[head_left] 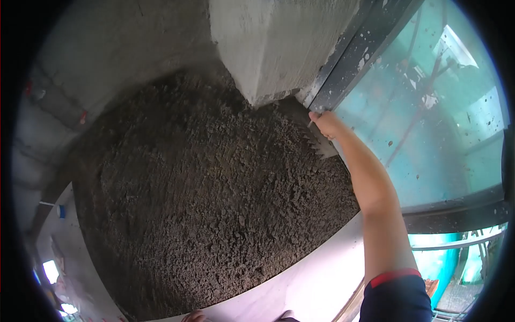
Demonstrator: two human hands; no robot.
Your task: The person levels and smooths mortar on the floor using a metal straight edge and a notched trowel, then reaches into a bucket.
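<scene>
My right hand [325, 124] is closed around the handle of a notched trowel [323, 146] at the right side of the mortar bed. The trowel's toothed edge faces left, against the dark, crumbly mortar [214, 182], beside the frame of a glass panel. The mortar is spread over the floor, with fine ridges across parts of it and loose lumps toward the front. At the bottom edge, a small skin-coloured part [194, 317] shows on the pale tile; it may be my left hand, but most of it is cut off and its fingers are not clear.
A plastered column [257, 48] juts down at the top centre. Spattered dark framing [354, 59] holds the greenish glass [429, 118] on the right. Pale tiles [306, 279] border the mortar in front and at left, where a small blue object [61, 211] sits.
</scene>
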